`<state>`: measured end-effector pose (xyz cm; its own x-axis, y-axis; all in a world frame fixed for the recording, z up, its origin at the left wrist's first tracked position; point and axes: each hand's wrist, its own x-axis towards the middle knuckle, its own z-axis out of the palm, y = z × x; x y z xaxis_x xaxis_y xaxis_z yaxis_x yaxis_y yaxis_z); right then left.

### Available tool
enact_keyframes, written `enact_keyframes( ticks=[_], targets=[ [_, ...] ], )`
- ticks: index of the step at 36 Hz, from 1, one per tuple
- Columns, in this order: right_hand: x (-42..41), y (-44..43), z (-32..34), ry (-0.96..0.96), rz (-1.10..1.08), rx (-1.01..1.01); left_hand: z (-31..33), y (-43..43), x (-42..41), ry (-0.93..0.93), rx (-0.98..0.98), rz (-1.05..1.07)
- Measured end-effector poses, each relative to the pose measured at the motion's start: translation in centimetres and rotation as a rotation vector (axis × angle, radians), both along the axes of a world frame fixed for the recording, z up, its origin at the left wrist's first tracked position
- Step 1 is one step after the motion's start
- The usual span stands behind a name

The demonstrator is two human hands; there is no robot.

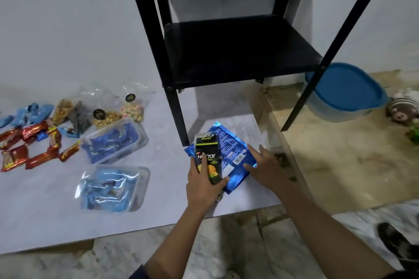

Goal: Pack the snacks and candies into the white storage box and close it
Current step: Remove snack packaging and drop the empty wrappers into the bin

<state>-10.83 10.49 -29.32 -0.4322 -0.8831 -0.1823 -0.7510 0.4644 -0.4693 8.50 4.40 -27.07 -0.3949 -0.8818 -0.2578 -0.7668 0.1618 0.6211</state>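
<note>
Carton (207,161) is pointing away over the blue pouch (235,154), left hand (201,188) fingers wrapping it, right hand (267,167) fingers splaying at the pouch's right edge

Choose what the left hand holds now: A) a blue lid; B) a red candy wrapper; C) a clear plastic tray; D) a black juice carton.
D: the left hand grips the black juice carton, upright over the blue foil packet.

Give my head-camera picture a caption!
Left hand grips a juice carton, right hand beside a blue packet, snacks wait nearby.
</note>
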Motion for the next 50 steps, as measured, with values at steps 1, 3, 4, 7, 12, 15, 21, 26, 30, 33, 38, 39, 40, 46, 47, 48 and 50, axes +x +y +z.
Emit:
enact_keyframes(
  ticks=[1, 3, 4, 7, 12, 15, 21, 26, 30, 33, 38, 39, 40, 46, 47, 48, 50],
  targets=[
    [0.0, -0.1, -0.2, 0.006, 0.019, -0.022, -0.1, -0.1, -0.1, -0.016, -0.007, -0.003],
    [-0.3, -0.2, -2.3, -0.07, 0.021, -0.027, -0.3, -0.2, -0.3, -0.035, -0.015, -0.005],
    [-0.3, -0.3, -2.9, -0.078, 0.016, -0.038, -0.3, -0.2, -0.3, -0.04, -0.016, -0.001],
    [1.0, 0.1, -2.0, -0.107, -0.007, -0.107, -0.3, 0.1, -0.1, -0.039, -0.025, 0.004],
    [2.1, 0.7, -1.0, -0.17, -0.177, -0.253, -0.3, 0.3, 0.5, -0.03, -0.03, -0.008],
    [2.8, 1.3, -0.6, -0.208, -0.205, -0.294, 0.0, 0.5, 1.0, -0.013, -0.015, -0.013],
    [5.3, 2.8, 2.3, -0.255, -0.245, -0.395, 1.1, 1.5, 3.4, 0.074, 0.001, -0.002],
    [8.8, 4.7, 6.4, -0.293, -0.243, -0.383, 3.1, 3.0, 7.1, 0.154, -0.023, -0.028],
    [12.8, 6.3, 9.4, -0.26, -0.204, -0.438, 5.1, 3.7, 11.1, 0.18, -0.053, -0.032],
    [16.0, 6.7, 11.5, -0.241, -0.138, -0.456, 6.4, 4.0, 14.7, 0.217, -0.064, -0.014],
    [21.9, 6.4, 15.0, -0.26, 0.008, -0.557, 8.5, 4.1, 21.4, 0.285, -0.103, 0.055],
    [23.3, 5.9, 15.4, -0.274, 0.026, -0.571, 8.9, 3.9, 23.1, 0.297, -0.121, 0.075],
    [24.5, 4.8, 15.5, -0.279, 0.05, -0.578, 9.7, 3.6, 24.9, 0.298, -0.123, 0.109],
    [38.6, -3.7, 20.6, -0.328, 0.381, -0.602, 13.1, 0.2, 40.2, 0.288, -0.227, 0.437],
    [42.5, -5.9, 20.7, -0.333, 0.502, -0.602, 12.5, -0.1, 44.2, 0.297, -0.246, 0.53],
    [44.6, -7.1, 20.3, -0.33, 0.566, -0.582, 12.3, 0.0, 46.3, 0.322, -0.263, 0.581],
    [44.9, -7.7, 20.1, -0.307, 0.556, -0.582, 12.7, 0.0, 46.9, 0.336, -0.262, 0.599]
  ],
)
